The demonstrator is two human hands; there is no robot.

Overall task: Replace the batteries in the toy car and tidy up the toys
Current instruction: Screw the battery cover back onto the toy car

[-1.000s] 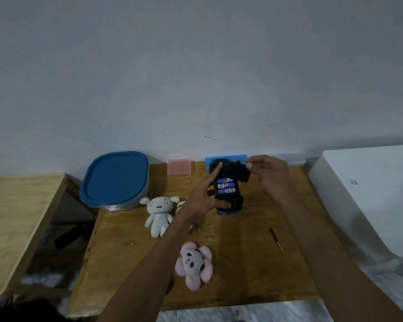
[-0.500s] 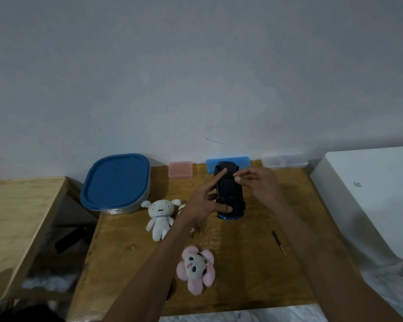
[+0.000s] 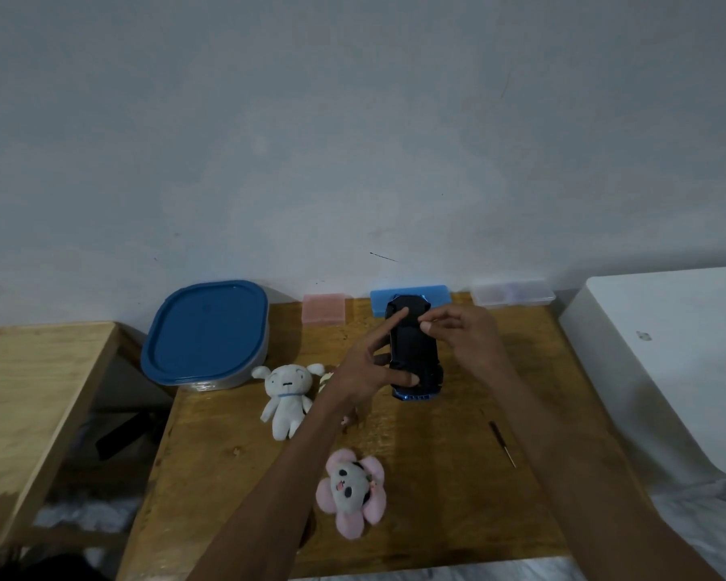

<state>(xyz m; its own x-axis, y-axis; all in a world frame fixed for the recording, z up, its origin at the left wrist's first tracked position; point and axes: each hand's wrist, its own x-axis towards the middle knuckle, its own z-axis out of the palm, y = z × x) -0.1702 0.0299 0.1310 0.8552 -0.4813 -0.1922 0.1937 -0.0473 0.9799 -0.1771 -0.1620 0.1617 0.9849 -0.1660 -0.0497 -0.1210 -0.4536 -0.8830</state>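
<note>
batteries on show in the underside a second ago, now covered: black cover back over the bay, right hand (image 3: 464, 337) come in from the far right edge to the middle of the toy car (image 3: 413, 354). upside down on the wooden table (image 3: 436, 517), the car, black belly up, blue body showing only at the near end.

left hand (image 3: 367, 364) nearer the car's near end: thumb pressed on the belly close to the blue bumper, index finger stretched straight along the left flank toward the far end, other fingers spread loosely. right hand over the far half, thumb and forefinger drawn together at the cover; pinching something or only pressing, cannot tell. long axis running away from the body, far end just in front of the blue box (image 3: 432, 292) at the wall. screwdriver (image 3: 502, 444) lying on the right, near the right forearm, well apart from the left hand, so likely a right-hand pickup for fastening the cover.

counted: one car, one screwdriver, two plain plush toys, white plush (image 3: 286, 396) and pink plush (image 3: 351, 492), with a scrap of a third thing hidden behind the left wrist. one blue-lidded tub (image 3: 206, 329), three small boxes along the wall: pink box (image 3: 324, 308), the blue, clear box (image 3: 514, 292).
</note>
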